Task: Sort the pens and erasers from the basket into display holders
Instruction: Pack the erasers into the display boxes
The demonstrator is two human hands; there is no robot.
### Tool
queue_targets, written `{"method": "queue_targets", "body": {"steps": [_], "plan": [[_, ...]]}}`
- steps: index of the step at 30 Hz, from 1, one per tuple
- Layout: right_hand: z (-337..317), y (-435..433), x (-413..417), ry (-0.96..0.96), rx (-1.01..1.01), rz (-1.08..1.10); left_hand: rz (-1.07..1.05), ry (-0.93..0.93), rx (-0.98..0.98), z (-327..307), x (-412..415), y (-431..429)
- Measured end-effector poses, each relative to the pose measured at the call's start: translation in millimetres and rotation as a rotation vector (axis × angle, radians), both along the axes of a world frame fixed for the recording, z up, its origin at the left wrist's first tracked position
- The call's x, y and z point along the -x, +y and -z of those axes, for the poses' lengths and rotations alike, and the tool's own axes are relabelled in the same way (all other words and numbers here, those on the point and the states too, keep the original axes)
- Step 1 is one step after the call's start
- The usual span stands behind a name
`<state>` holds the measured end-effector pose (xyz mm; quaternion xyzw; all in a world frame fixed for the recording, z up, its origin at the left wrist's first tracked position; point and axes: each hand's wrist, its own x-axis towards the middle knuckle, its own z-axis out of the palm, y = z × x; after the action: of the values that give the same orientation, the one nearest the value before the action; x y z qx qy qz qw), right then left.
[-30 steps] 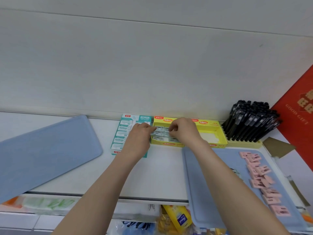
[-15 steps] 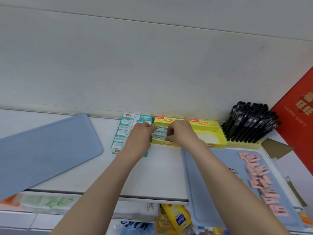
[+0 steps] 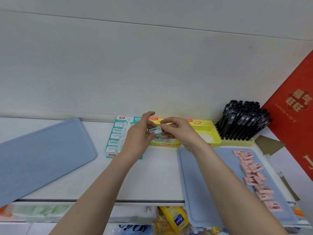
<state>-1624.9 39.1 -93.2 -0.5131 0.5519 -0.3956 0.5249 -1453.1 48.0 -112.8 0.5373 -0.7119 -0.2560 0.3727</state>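
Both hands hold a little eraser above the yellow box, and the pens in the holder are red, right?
Not quite. In the head view the pens in the holder are black, not red. The left hand and right hand do hold a little eraser above the yellow box.

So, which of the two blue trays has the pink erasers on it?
The right blue tray: pink erasers lie in a row along its right side. The left blue tray shows none.
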Motion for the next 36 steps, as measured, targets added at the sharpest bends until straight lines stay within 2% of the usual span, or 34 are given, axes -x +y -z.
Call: {"method": "queue_targets", "body": {"steps": [3,6,10,12,14,17,20,23,30,36], "plan": [[2,0,1,-0.055,-0.042,-0.046,0.036,0.015,-0.01,-1,5,0],[5,-5,8,-0.029,0.001,0.081,0.004,-0.02,0.01,2,1,-3],[7,-16,28,0.352,0.145,0.267,-0.007,-0.329,0.04,5,-16,-14],[8,-17,32,0.375,0.135,0.257,0.055,-0.453,0.015,8,-19,-15],[9,-17,25,0.364,0.129,0.221,0.084,-0.498,-0.002,11,-19,-13],[17,-18,4,0.412,0.163,0.134,0.091,-0.534,0.005,12,-18,-13],[28,-22,-12,0.66,0.201,-0.011,0.088,-0.541,-0.005,12,-19,-14],[33,-24,-14,0.85,0.257,-0.044,0.082,-0.533,-0.013,12,-18,-13],[33,-22,-24,0.895,0.365,0.021,0.077,-0.533,-0.006,11,-18,-12],[36,-23,-25,0.894,0.381,0.03,0.076,-0.545,-0.003,11,-19,-13]]}}
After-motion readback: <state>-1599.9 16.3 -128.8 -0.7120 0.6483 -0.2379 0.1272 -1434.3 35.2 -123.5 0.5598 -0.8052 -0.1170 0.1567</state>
